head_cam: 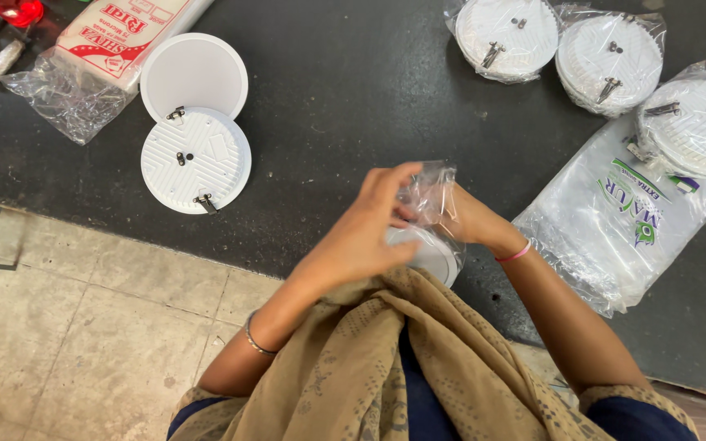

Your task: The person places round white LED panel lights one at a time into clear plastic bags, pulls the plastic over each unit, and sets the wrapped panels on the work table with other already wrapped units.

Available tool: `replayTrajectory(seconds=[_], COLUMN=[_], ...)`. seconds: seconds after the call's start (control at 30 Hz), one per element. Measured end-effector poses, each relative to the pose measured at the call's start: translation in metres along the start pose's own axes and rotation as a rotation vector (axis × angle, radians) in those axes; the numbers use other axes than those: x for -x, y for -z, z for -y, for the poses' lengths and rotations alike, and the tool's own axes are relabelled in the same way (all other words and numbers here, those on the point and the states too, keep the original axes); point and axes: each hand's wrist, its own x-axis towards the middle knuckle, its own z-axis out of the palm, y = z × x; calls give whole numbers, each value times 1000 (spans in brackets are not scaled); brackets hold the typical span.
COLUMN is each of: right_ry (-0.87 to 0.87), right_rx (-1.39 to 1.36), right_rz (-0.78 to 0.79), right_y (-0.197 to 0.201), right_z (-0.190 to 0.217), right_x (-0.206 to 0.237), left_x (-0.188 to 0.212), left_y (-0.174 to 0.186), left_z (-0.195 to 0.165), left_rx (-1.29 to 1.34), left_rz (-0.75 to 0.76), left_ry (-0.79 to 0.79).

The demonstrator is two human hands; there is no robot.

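My left hand point(363, 237) and my right hand point(466, 219) meet over the near edge of the dark table point(345, 98). Between them is a round white disc-shaped panel point(435, 257) partly inside a clear plastic bag point(428, 192). Both hands pinch the bag's crumpled open end above the panel. The lower part of the panel is hidden by my tan scarf point(394, 359).
Two bare white round panels point(194, 135) with metal spring clips lie at the left. Three bagged panels point(606, 61) sit at the far right, one on a stack of clear plastic bags point(614, 229). A printed bag pack point(120, 37) lies top left. Tiled floor point(83, 327) below.
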Motion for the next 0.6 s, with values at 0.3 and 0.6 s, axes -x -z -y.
replayTrajectory(seconds=[0.3, 0.6], right_ry=[-78, -153], right_rx=[-61, -195], right_rz=[-58, -23], right_y=[-4, -1], right_z=[-24, 1], right_x=[9, 7], left_x=[-27, -13], left_y=[-44, 2], left_z=[15, 41], left_rx=[-314, -1], left_rz=[-128, 21], left_ry=[24, 45])
